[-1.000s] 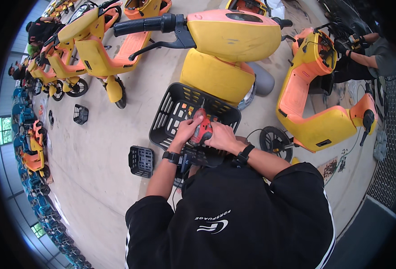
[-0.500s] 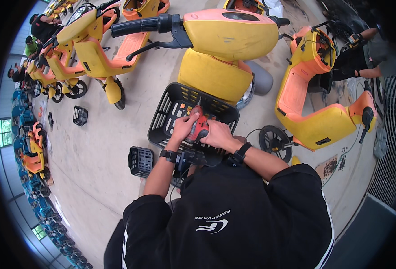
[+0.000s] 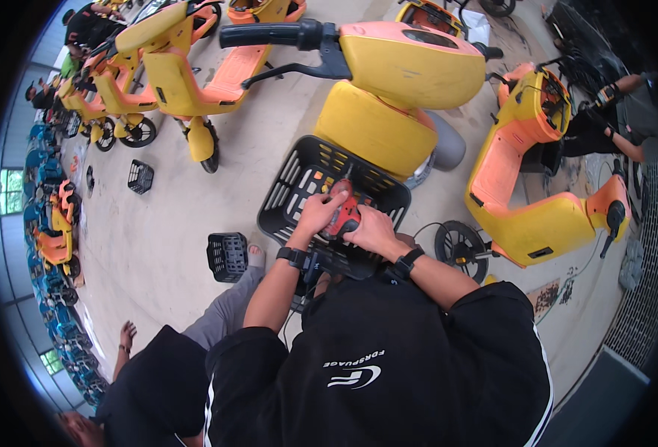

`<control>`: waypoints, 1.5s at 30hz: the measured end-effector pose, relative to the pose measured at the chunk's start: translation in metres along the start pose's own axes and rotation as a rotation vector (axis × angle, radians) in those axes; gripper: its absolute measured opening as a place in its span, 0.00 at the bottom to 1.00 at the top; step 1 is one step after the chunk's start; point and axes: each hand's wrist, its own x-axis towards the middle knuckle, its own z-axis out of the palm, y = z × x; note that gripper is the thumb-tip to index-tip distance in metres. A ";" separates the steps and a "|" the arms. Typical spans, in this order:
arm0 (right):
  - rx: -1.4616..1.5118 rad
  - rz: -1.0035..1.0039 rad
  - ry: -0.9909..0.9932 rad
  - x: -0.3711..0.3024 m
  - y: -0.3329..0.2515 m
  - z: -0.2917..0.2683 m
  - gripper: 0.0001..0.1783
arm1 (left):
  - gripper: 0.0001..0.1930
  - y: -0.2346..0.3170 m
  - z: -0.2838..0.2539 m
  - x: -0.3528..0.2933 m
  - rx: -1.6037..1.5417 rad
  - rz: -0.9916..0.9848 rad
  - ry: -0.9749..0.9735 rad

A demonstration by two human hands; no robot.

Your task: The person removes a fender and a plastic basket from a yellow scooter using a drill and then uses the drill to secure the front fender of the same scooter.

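Note:
A red and black power drill [image 3: 345, 200] is held in both hands over a black slatted plastic basket [image 3: 275, 195], its tip pointing away from me into the basket. My left hand [image 3: 318, 214] is closed round the drill's left side, thumb on top. My right hand [image 3: 374, 229] wraps the rear and right side of the drill; the fingers underneath are hidden. Directly beyond the basket stands a scooter's yellow front panel [image 3: 374, 127], below its handlebar cover [image 3: 411, 71]. What the drill tip touches is too small to tell.
A yellow and orange scooter [image 3: 508, 186] stands at the right, with a wheel [image 3: 459, 249] by it and a person nearby. More scooters [image 3: 187, 82] line the far left. Black baskets [image 3: 227, 257] lie on the floor. Close on my left is another person [image 3: 161, 380].
My view has shifted a little, so the scooter and basket appear farther right. Another person has come in at the lower left. Both my hands keep their hold on the drill.

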 end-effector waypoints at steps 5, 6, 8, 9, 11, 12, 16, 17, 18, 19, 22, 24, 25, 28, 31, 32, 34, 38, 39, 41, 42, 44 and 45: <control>-0.012 0.006 0.010 -0.002 0.006 -0.001 0.27 | 0.35 -0.009 0.011 0.013 0.120 0.039 -0.015; -0.004 0.020 0.003 -0.001 0.007 0.002 0.27 | 0.36 -0.014 0.011 0.015 0.108 0.036 -0.011; -0.019 0.012 0.019 0.001 0.010 0.009 0.27 | 0.36 -0.014 0.011 0.015 0.107 0.032 0.008; -0.028 0.016 0.042 0.001 0.011 0.013 0.28 | 0.36 -0.015 0.011 0.015 0.113 0.032 0.014; 0.012 0.040 0.058 0.003 0.006 0.020 0.27 | 0.36 -0.010 0.003 0.014 0.171 0.039 0.052; 0.029 0.049 0.078 0.004 0.002 0.023 0.26 | 0.36 -0.006 -0.002 0.013 0.163 0.034 0.024; 0.071 0.011 0.117 0.006 0.002 0.032 0.28 | 0.36 -0.008 -0.009 0.020 0.195 0.027 0.001; 0.074 0.021 0.123 0.007 0.003 0.030 0.28 | 0.36 -0.008 -0.007 0.021 0.200 0.030 -0.009; 0.065 0.027 0.104 0.008 0.005 0.028 0.27 | 0.36 -0.008 -0.007 0.022 0.174 0.040 -0.011; 0.055 0.032 0.081 0.006 0.005 0.026 0.27 | 0.36 -0.010 -0.005 0.022 0.146 0.047 -0.012; 0.087 0.074 0.056 0.003 0.001 0.023 0.28 | 0.35 -0.009 -0.005 0.021 0.162 0.055 -0.004; 0.103 0.065 0.107 0.003 0.002 0.027 0.29 | 0.34 0.000 -0.008 0.018 0.203 0.067 -0.008; 0.119 0.045 0.147 0.002 0.001 0.030 0.31 | 0.34 0.003 -0.009 0.016 0.204 0.068 -0.013; 0.124 0.020 0.173 0.001 0.005 0.032 0.30 | 0.34 0.010 -0.010 0.013 0.254 0.060 -0.029; 0.158 0.018 0.157 -0.001 0.010 0.028 0.30 | 0.33 0.008 0.003 0.018 0.298 0.147 0.041; 0.180 0.034 0.122 -0.001 0.010 0.024 0.30 | 0.32 0.007 0.004 0.020 0.366 0.142 0.044; 0.160 0.032 0.103 -0.001 0.007 0.019 0.31 | 0.32 0.003 0.005 0.019 0.284 0.102 0.036; 0.082 -0.023 0.104 -0.006 0.014 0.021 0.30 | 0.32 -0.006 0.006 0.003 0.149 0.061 0.034; 0.054 -0.066 0.117 -0.005 0.015 0.022 0.29 | 0.32 -0.008 0.005 0.002 0.128 0.072 0.052; 0.046 -0.049 0.087 -0.005 0.009 0.020 0.29 | 0.32 -0.011 0.002 0.001 0.104 0.111 0.087; 0.042 -0.038 0.087 -0.004 0.008 0.020 0.29 | 0.33 -0.017 0.002 0.005 0.107 0.084 0.061; 0.052 -0.028 0.113 -0.001 0.007 0.021 0.29 | 0.33 -0.014 0.002 0.012 0.119 0.061 0.051; 0.051 -0.031 0.113 -0.002 0.007 0.021 0.29 | 0.33 -0.012 0.003 0.013 0.132 0.039 0.040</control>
